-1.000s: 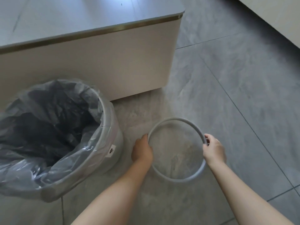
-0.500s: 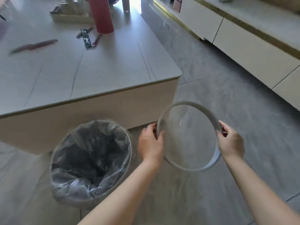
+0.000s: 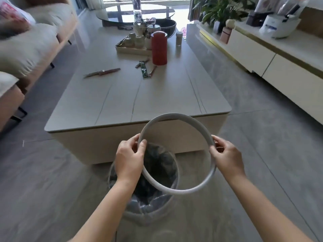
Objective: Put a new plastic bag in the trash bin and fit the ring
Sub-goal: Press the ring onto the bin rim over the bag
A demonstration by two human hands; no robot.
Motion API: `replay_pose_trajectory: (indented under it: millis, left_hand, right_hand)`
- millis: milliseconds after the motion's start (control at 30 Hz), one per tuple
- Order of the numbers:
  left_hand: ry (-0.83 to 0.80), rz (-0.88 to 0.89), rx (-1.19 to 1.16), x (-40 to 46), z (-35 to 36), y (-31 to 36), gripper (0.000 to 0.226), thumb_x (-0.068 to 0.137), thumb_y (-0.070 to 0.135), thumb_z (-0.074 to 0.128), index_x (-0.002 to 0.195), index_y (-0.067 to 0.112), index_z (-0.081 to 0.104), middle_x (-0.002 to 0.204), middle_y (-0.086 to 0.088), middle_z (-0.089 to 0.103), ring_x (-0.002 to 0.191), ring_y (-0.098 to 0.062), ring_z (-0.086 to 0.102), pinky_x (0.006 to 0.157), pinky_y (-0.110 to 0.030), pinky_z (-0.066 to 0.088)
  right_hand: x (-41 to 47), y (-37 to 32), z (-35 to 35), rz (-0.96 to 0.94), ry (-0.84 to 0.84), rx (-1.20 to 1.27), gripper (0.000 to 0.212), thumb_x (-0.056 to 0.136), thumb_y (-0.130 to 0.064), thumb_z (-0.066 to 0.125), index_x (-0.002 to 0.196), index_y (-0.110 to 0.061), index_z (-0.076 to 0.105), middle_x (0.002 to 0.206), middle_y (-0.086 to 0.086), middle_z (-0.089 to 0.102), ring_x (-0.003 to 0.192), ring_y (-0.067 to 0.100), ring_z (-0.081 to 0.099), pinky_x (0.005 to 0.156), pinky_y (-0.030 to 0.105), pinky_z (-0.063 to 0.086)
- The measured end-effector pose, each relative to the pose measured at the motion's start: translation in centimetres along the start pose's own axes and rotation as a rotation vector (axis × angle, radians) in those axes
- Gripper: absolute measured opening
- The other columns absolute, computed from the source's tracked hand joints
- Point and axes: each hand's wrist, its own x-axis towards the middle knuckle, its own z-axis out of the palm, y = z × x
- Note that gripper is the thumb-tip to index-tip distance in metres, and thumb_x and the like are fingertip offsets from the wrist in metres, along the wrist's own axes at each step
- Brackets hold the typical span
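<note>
I hold the ring point(image 3: 176, 190) with my left hand point(image 3: 130, 160) and right hand point(image 3: 227, 158) pinched shut on opposite edges, above the bagged trash bin point(image 3: 148, 213); open floor point(image 3: 262, 154) lies right.

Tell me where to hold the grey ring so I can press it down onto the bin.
Hold the ring at its two opposite sides, one hand from each side, as the left hand and right hand do now. It is thin, wide and tilted; a two-sided hold probably lets you level it over the bin.

A thin grey ring point(image 3: 176, 190) is tilted in the air above the bin point(image 3: 150, 212). The bin stands on the floor, lined with a clear plastic bag point(image 3: 158, 200).
</note>
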Motion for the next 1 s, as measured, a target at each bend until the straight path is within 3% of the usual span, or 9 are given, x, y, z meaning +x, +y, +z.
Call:
replay_pose_trajectory:
  millis: [100,233,400,567,700,800,900,1000]
  left_hand:
    - [0.062,-0.062,0.036,0.4,-2.3,-2.7,0.028,0.087,0.036,0.058,0.114,0.028,0.065,0.092,-0.003,0.059,0.09,-0.019,0.058,0.076,-0.029,0.044]
    - [0.105,-0.115,0.116,0.0,-4.4,-5.8,0.027,0.088,0.035,0.056,0.113,0.028,0.065,0.089,-0.002,0.059,0.085,-0.017,0.055,0.073,-0.027,0.039]
    - [0.087,-0.17,0.185,-0.8,-5.7,-8.5,0.026,0.088,0.034,0.055,0.111,0.029,0.066,0.094,-0.005,0.064,0.087,-0.019,0.057,0.071,-0.027,0.04]
    - [0.037,-0.18,0.244,-1.5,-5.7,-9.8,0.029,0.088,0.034,0.055,0.115,0.024,0.064,0.103,-0.007,0.067,0.1,-0.027,0.06,0.088,-0.04,0.048]
    - [0.007,-0.163,0.235,-1.7,-5.5,-10.7,0.033,0.09,0.033,0.052,0.12,0.02,0.061,0.105,-0.008,0.066,0.102,-0.026,0.059,0.083,-0.033,0.046]
    - [0.011,-0.163,0.261,-1.6,-4.9,-11.1,0.034,0.092,0.034,0.05,0.119,0.015,0.06,0.109,-0.01,0.064,0.103,-0.028,0.058,0.087,-0.038,0.047]
    - [0.032,-0.186,0.212,-1.7,-3.8,-11.5,0.035,0.092,0.03,0.049,0.119,0.009,0.056,0.121,-0.013,0.057,0.112,-0.031,0.054,0.095,-0.038,0.042]
    - [-0.055,-0.187,0.067,-2.3,-2.5,-11.4,0.05,0.096,0.031,0.041,0.141,0.013,0.032,0.147,-0.008,0.036,0.136,-0.02,0.033,0.106,-0.022,0.023]
  right_hand:
    - [-1.0,-0.7,3.2,-0.05,-0.093,-0.016,0.035,0.084,-0.018,0.061,0.117,-0.027,0.062,0.096,0.002,0.065,0.089,0.018,0.061,0.081,0.037,0.053]
    - [-2.3,-0.9,6.4,-0.108,-0.162,-0.045,0.035,0.084,-0.018,0.061,0.118,-0.025,0.062,0.093,0.002,0.063,0.092,0.02,0.06,0.082,0.029,0.047]
    - [-3.5,-1.1,8.6,-0.154,-0.205,-0.137,0.035,0.084,-0.021,0.059,0.118,-0.025,0.061,0.1,0.006,0.066,0.098,0.026,0.06,0.085,0.037,0.048]
    - [-3.4,-1.4,9.1,-0.179,-0.219,-0.202,0.036,0.085,-0.023,0.058,0.122,-0.022,0.059,0.102,0.007,0.064,0.099,0.026,0.06,0.086,0.04,0.05]
    - [-3.4,-1.4,9.3,-0.194,-0.217,-0.248,0.037,0.087,-0.025,0.056,0.124,-0.021,0.057,0.107,0.006,0.063,0.101,0.026,0.059,0.083,0.038,0.049]
    - [-3.5,-1.2,9.5,-0.208,-0.228,-0.266,0.038,0.089,-0.024,0.054,0.127,-0.019,0.054,0.112,0.008,0.062,0.105,0.027,0.058,0.085,0.04,0.049]
    - [-3.9,-0.7,9.9,-0.248,-0.242,-0.3,0.044,0.091,-0.025,0.052,0.134,-0.025,0.046,0.114,0.008,0.061,0.104,0.028,0.058,0.082,0.041,0.05]
    - [-3.6,-0.6,10.3,-0.273,-0.232,-0.303,0.041,0.093,-0.03,0.049,0.133,-0.03,0.047,0.108,0.009,0.061,0.096,0.028,0.059,0.075,0.039,0.05]
